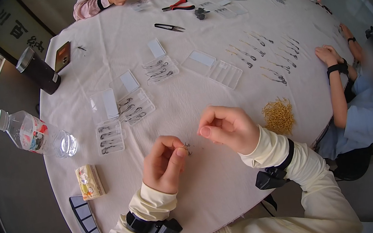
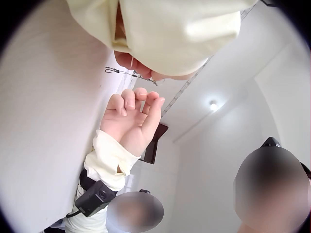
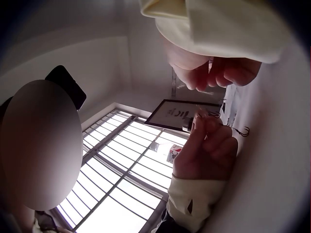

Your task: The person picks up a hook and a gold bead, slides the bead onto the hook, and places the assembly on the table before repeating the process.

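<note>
My left hand pinches a small fishing hook rig between thumb and forefinger, just above the tablecloth. In the right wrist view a dark curved hook sticks out past the left hand; the left wrist view shows a thin wire loop at its far end. My right hand is held a little to the right of it, fingers curled and thumb tip against the forefinger. Nothing shows between those fingertips in the left wrist view, where the right hand faces palm up.
Clear compartment boxes with dark hooks lie ahead, beside an unfilled box. Rows of hook rigs and a gold-coloured pile lie right. A water bottle, tumbler and tissue pack stand left. Other people sit around the table.
</note>
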